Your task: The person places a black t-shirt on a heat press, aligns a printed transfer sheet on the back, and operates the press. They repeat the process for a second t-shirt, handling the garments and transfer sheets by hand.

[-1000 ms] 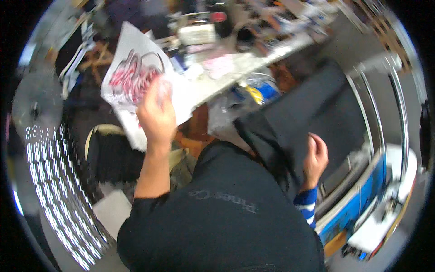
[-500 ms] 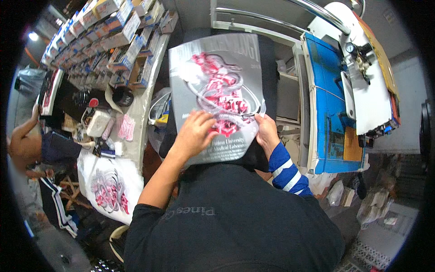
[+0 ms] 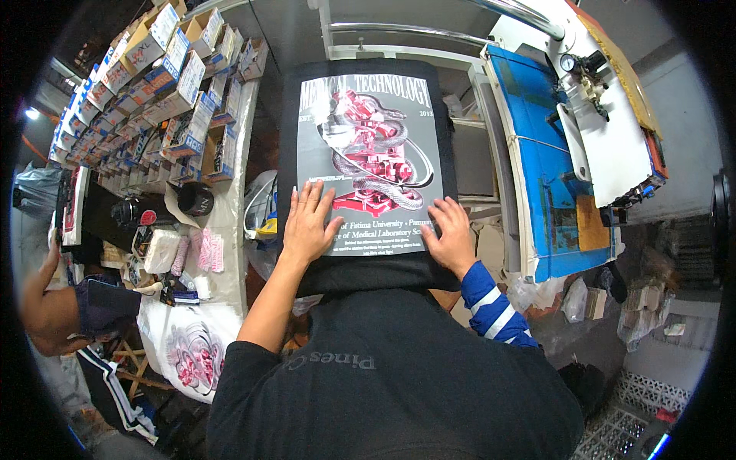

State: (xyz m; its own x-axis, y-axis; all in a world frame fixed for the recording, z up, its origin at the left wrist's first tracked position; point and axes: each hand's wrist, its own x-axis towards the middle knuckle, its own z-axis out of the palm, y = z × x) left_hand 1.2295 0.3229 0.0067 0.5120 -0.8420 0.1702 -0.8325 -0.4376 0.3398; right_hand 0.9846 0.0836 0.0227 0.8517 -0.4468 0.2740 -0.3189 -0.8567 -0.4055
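Note:
A grey, glossy printed transfer sheet [image 3: 383, 138] lies flat on a black cloth, which looks like a T-shirt [image 3: 448, 146], in front of me. It bears a red and silver coiled design with white lettering above and below. On its lower left edge rests my left hand [image 3: 312, 218], fingers spread and lying flat. My right hand [image 3: 451, 234] is laid on the lower right edge, fingers outstretched. Neither hand grips anything. The black cloth shows as a border around the sheet.
A blue-topped press machine [image 3: 533, 169] with a pressure gauge [image 3: 568, 63] stands at right. At left, stacked boxes [image 3: 172, 84] and a black cap [image 3: 195, 198] sit on a table. A white printed shirt [image 3: 157, 337] hangs near another person's arm [image 3: 42, 287]. A metal rail [image 3: 406, 27] crosses behind.
The sheet, held raised and tilted half a second ago, now lies flat and squared on the black cloth. My right hand has let go of its edge; both hands now rest flat.

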